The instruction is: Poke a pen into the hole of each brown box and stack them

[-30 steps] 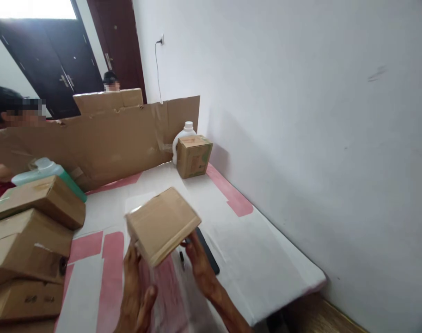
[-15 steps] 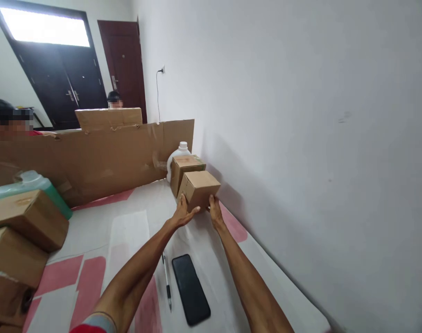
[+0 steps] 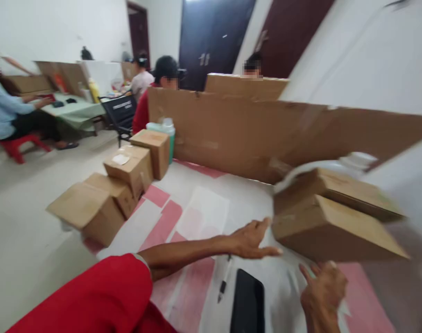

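sitting near the far right corner of the table (image 3: pixel 252 196), a plain brown box (image 3: pixel 339 240) has flat sides, straight edges and a top that looks lighter than its front. it is a bit blurry. the left hand (image 3: pixel 250 240) is open with its thumb and fingers spread, and its tips are close to the box's left corner. the right hand (image 3: pixel 323 286) is just in front of the box, its fingers loose and bent, gripping nothing. i cannot tell if either hand touches the box. right behind it is another brown box (image 3: pixel 297 187), and behind that a white jug (image 3: pixel 358 162), so the back is blocked. a long cardboard wall (image 3: pixel 231 134) stands along the far edge. nearer the front, a black phone (image 3: pixel 248 300) lies flat, with a pen (image 3: pixel 223 284) just to its left. along the left edge, four more brown boxes (image 3: pixel 131 166) stand in a row, and a jug with green on it (image 3: pixel 171 143) is by the far left corner. past the cardboard, a person in red (image 3: pixel 141 111) is partly hidden.
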The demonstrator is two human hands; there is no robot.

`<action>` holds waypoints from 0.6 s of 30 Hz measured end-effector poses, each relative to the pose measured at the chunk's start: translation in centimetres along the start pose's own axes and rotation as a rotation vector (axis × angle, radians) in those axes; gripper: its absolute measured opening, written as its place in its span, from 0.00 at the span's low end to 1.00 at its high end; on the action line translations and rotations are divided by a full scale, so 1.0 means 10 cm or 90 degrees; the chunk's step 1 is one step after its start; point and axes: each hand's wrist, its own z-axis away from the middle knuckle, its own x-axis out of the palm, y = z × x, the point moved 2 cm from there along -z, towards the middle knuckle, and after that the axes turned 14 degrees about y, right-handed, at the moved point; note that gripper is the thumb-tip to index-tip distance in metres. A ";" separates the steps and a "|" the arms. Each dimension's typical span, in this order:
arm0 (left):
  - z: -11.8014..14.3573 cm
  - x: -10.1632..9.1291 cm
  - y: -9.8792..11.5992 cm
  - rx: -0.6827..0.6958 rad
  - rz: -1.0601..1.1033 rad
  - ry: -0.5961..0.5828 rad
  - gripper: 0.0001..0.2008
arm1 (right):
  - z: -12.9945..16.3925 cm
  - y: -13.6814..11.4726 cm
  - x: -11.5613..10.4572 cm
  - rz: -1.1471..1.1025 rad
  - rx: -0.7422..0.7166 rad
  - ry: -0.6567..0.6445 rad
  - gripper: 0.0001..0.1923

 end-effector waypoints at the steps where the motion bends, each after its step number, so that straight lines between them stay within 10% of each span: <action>1: 0.37 -0.17 -0.02 0.050 0.011 0.025 0.53 | 0.22 -0.02 0.06 -0.024 0.032 0.006 0.29; 6: 2.27 -1.14 0.08 0.163 -0.069 0.341 0.42 | 1.66 -0.48 0.65 -0.086 0.136 -0.197 0.26; 11: 3.20 -2.35 0.43 0.319 -0.490 0.986 0.33 | 2.96 -1.06 1.36 -0.135 0.058 -0.634 0.22; 14: 3.44 -2.92 0.27 0.135 -0.518 1.227 0.36 | 3.47 -1.23 1.58 -0.172 -0.018 -0.792 0.25; 18: 3.65 -3.19 -0.54 -0.234 -0.199 1.148 0.45 | 3.87 -1.31 1.70 -0.130 -0.086 -0.943 0.44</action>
